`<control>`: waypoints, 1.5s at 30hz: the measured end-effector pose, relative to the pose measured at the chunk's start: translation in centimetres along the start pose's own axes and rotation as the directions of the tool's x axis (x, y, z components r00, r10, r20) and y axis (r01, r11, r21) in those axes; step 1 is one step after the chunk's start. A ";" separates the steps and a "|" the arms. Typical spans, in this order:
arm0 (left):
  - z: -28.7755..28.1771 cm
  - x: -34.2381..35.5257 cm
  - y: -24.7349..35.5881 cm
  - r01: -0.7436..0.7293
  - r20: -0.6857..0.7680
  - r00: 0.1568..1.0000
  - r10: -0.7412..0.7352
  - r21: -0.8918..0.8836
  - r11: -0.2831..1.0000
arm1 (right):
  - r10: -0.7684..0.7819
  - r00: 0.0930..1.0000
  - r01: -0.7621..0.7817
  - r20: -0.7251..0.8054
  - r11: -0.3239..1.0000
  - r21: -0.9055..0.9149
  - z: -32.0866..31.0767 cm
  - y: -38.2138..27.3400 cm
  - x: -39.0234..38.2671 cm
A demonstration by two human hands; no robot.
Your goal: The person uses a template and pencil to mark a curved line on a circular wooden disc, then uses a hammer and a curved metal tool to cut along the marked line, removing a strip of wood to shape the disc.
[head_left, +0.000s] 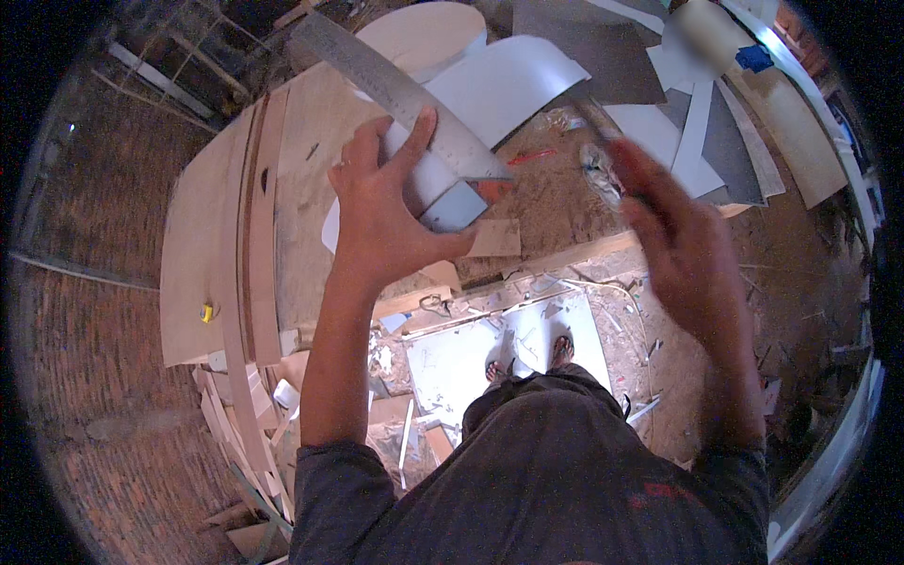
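Observation:
My left hand (372,221) has its fingers and thumb curled around a white block-like piece (426,174) with a pale bluish square end (456,207). Along that piece lies a long, flat grey metal bar (405,94), slanting from the upper left to the middle, and my index fingertip touches its edge. A small orange-red patch shows by the bar's near end. On the right, my right hand (678,231) is raised and blurred, its fingers closed on a thin dark tool (591,121) whose kind I cannot make out.
The worktable (311,217) carries a curved white sheet (513,85), a round pale piece (424,33) and a crumpled clear plastic bag (601,174). White and grey sheet offcuts (659,141) spread at right. A yellow tape measure (207,313) sits left. Scraps litter the floor around my feet.

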State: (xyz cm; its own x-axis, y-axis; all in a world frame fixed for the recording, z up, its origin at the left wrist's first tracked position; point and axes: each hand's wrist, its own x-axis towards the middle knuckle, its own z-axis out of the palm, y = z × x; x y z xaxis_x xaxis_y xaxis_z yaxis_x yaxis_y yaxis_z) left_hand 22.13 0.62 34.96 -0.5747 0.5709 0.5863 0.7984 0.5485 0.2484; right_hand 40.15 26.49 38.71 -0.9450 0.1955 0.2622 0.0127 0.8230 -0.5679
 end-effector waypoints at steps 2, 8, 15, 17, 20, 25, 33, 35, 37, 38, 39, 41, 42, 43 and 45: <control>0.0 0.0 0.4 0.004 0.023 1.000 -0.004 0.014 1.000 | -0.089 0.996 0.089 0.006 0.995 0.036 1.4 -1.8 1.3; -0.5 0.3 0.6 0.011 0.044 0.999 -0.012 0.028 1.000 | -0.047 0.995 0.049 0.087 0.999 -0.019 3.1 -4.6 4.2; -0.3 0.4 0.8 0.047 0.074 0.996 -0.048 0.025 0.999 | -0.153 0.983 0.173 0.103 0.958 -0.230 3.3 -4.3 5.0; -0.6 0.6 0.9 0.055 0.074 0.996 -0.057 0.035 0.998 | -0.295 0.955 0.293 0.033 0.921 -0.258 3.6 -4.0 4.9; -0.7 0.8 0.8 0.044 0.056 0.997 -0.046 0.026 0.999 | -0.235 0.968 0.248 0.082 0.941 -0.232 2.8 -4.5 5.5; -0.5 0.7 0.8 0.032 0.037 0.999 -0.032 0.013 0.999 | -0.187 0.974 0.205 0.129 0.968 -0.145 2.1 -5.6 5.9; -0.2 0.1 0.4 0.024 0.040 0.999 -0.026 0.053 0.998 | -0.240 0.951 0.269 0.192 0.953 -0.142 2.1 -5.7 6.3; -0.3 0.2 0.8 0.025 0.050 0.998 -0.027 0.038 0.999 | -0.234 0.953 0.264 0.190 0.953 -0.151 1.8 -5.7 6.1; -0.4 0.1 0.8 0.023 0.048 0.999 -0.025 0.027 0.999 | -0.235 0.955 0.264 0.183 0.952 -0.154 1.7 -5.8 5.9; -0.2 0.0 0.7 0.021 0.040 0.999 -0.022 0.025 0.999 | -0.240 0.954 0.268 0.178 0.951 -0.153 1.8 -5.7 5.6; -0.1 -0.2 0.6 0.018 0.033 0.999 -0.019 0.022 1.000 | -0.244 0.954 0.270 0.172 0.951 -0.152 2.0 -5.5 5.4; -0.1 0.0 0.4 0.003 0.018 1.000 -0.004 0.019 1.000 | -0.221 0.965 0.243 0.145 0.957 -0.159 2.4 -5.1 4.6; 0.0 0.1 0.4 -0.004 0.011 1.000 0.004 0.016 1.000 | -0.207 0.969 0.227 0.132 0.960 -0.163 2.5 -5.0 4.3; 0.0 0.1 0.6 0.004 0.033 0.999 -0.005 0.016 1.000 | -0.178 0.970 0.206 0.163 0.964 -0.170 2.2 -5.0 4.0; 0.0 0.1 1.1 0.018 0.080 0.997 -0.020 0.030 0.999 | -0.127 0.967 0.167 0.219 0.971 -0.172 1.4 -5.3 3.5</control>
State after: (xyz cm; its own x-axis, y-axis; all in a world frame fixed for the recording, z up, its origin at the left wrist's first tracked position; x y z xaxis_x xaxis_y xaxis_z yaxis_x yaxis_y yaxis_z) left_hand 22.95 1.23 35.27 -0.6031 0.6072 0.5173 0.7824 0.5765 0.2355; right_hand 36.34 22.05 41.49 -0.9874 -0.0325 0.1551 -0.0890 0.9235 -0.3732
